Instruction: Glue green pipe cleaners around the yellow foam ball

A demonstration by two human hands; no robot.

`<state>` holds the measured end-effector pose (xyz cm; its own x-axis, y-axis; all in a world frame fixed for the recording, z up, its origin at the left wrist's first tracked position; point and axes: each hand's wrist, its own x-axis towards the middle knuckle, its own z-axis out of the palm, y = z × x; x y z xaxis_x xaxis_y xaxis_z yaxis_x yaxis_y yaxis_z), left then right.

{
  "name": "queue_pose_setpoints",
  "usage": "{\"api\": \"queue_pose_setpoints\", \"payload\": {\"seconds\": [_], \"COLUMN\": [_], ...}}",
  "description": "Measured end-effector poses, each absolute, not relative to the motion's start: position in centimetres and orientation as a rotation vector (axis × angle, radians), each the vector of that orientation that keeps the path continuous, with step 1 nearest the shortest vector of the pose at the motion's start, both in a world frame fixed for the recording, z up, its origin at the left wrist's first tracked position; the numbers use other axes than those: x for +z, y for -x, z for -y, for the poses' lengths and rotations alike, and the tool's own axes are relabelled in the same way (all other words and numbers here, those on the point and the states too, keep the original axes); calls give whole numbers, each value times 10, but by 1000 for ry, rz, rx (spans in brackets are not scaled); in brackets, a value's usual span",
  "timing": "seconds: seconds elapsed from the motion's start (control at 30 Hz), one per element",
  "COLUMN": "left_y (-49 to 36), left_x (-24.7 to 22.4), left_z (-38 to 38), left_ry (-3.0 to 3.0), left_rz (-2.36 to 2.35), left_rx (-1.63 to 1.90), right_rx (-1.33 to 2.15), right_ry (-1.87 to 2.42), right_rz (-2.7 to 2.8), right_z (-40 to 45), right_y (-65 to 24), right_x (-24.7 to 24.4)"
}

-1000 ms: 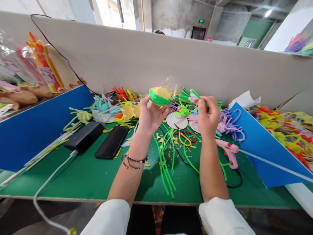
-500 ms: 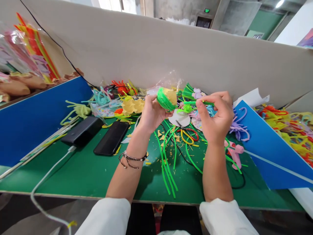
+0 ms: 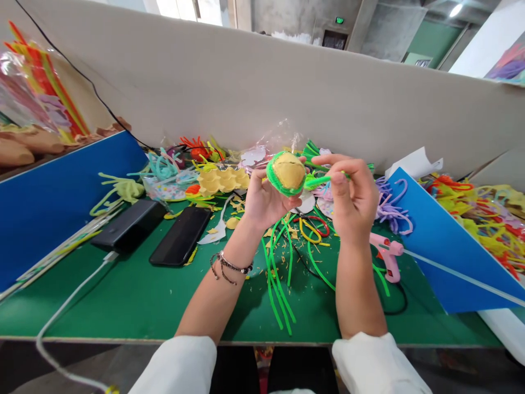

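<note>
Fingertips partly hidden behind a yellow foam dome ringed with green pipe cleaner [image 3: 287, 173], the left hand [image 3: 262, 200] cups it above the green table [image 3: 135, 295]. The right hand [image 3: 355, 200] pinches a green pipe cleaner [image 3: 318, 180] touching the dome's edge.

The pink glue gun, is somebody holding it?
No, the pink glue gun lies on the green table, apart from the right hand.
</note>
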<state>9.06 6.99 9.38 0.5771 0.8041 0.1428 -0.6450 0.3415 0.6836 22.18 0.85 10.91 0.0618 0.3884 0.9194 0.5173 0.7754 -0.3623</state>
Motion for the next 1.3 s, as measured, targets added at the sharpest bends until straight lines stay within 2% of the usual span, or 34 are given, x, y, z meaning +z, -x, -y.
{"api": "queue_pose_setpoints", "payload": {"seconds": [0.3, 0.7, 0.9, 1.07, 1.3], "left_y": [-94, -75, -65, -62, -66], "left_x": [101, 95, 94, 101, 107], "left_z": [-61, -67, -71, -63, -53], "left_ry": [-826, -1232, -1445, -1703, -1830], "left_rz": [-364, -345, -517, -697, -678], "left_rx": [1027, 1165, 1295, 1202, 1115], "right_rx": [-363, -299, -608, -769, -842], "right_ry": [903, 885, 968, 1038, 1153], "right_rz": [1629, 1587, 1521, 1583, 1678], "right_z": [-6, -10, 1, 7, 5], "right_y": [-217, -218, -228, -229, -229], "right_x": [109, 105, 113, 117, 116]}}
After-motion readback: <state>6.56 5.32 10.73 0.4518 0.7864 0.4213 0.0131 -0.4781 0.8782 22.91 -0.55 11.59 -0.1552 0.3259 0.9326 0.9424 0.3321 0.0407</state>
